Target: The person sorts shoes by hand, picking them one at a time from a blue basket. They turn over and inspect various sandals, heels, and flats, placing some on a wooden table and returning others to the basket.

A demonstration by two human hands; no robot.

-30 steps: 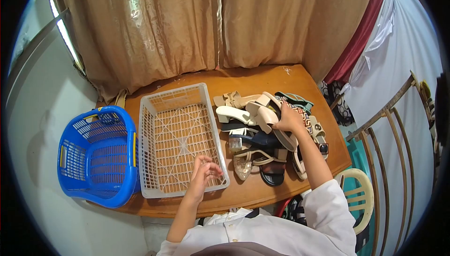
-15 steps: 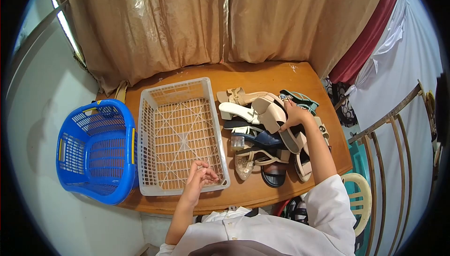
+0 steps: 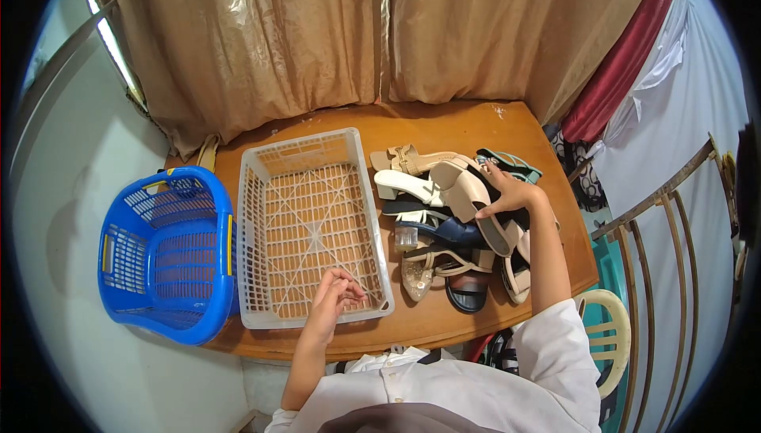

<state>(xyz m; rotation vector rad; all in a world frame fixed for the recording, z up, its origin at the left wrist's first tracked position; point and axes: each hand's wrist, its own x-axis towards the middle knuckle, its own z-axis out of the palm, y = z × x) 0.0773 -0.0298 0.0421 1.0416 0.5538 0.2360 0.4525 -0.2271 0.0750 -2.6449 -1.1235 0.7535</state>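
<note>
My right hand (image 3: pixel 514 191) is over the pile of sandals, its thumb and fingers spread around the edge of a beige wide-strap sandal (image 3: pixel 462 187) that lies on top. The thumb touches this sandal's side. Around it lie a white heeled sandal (image 3: pixel 408 186), a tan sandal (image 3: pixel 412 160), a navy clear-heeled sandal (image 3: pixel 440 231), a glittery pointed shoe (image 3: pixel 417 277), a black slide (image 3: pixel 466 292) and a green-strapped sandal (image 3: pixel 511 165). My left hand (image 3: pixel 333 302) hovers over the near right corner of a white plastic crate (image 3: pixel 247 274), fingers loosely curled with nothing in them.
A blue plastic basket (image 3: pixel 210 306) stands left of the crate on the wooden table (image 3: pixel 444 120). Brown curtains (image 3: pixel 301 29) hang behind the table. At the right are a cream plastic chair (image 3: pixel 614 322) and a wooden rack (image 3: pixel 646 203).
My right hand's fingers have spread wider beside the beige sandal. My left hand stays almost still over the crate. The view has shifted slightly.
</note>
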